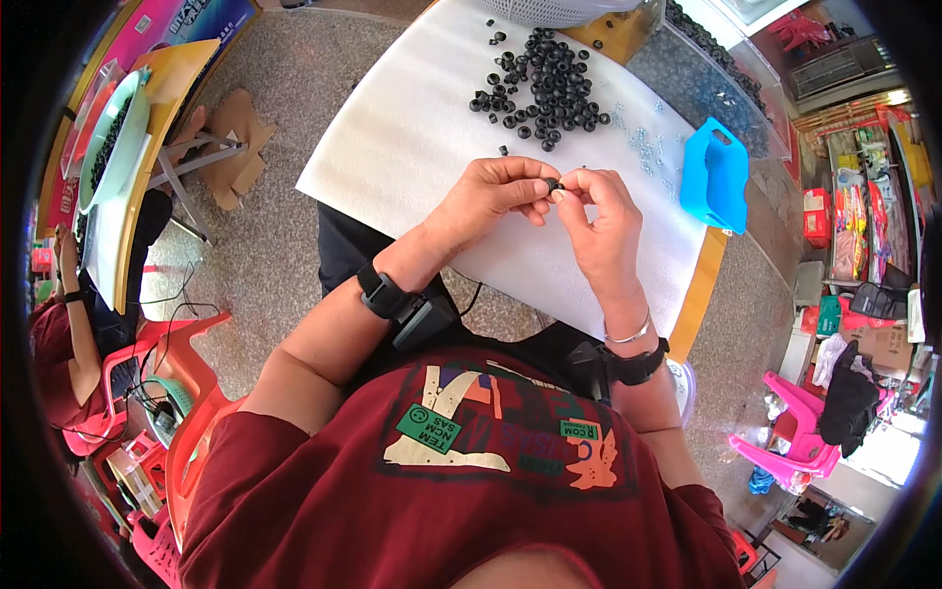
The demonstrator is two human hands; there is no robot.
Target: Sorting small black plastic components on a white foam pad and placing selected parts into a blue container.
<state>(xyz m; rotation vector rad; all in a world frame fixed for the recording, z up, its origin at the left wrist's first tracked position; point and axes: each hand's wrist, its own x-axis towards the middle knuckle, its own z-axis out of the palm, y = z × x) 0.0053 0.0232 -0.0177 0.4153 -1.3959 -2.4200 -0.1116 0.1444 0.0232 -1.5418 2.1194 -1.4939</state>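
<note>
Over the near part of a white-covered table (392, 128), my two hands meet at one small black rounded part (553, 185). Thumb and fingers of my left hand (493, 196) pinch it from one side. From the other side, my right hand (605, 221) closes its thumb and fingertips on the same part; whether a second tiny piece is between them is too small to tell. Beyond my hands lies a loose pile of black ring-like parts (549, 93). Tiny clear bluish pieces (643, 147) are scattered to its right.
A blue plastic scoop-like tray (714, 182) sits at the table's right edge. At the far side are a grey perforated basket (540, 10) and a clear bin (702, 79) of parts. To the left, another person's arm (83, 344) shows near a wooden table (137, 206).
</note>
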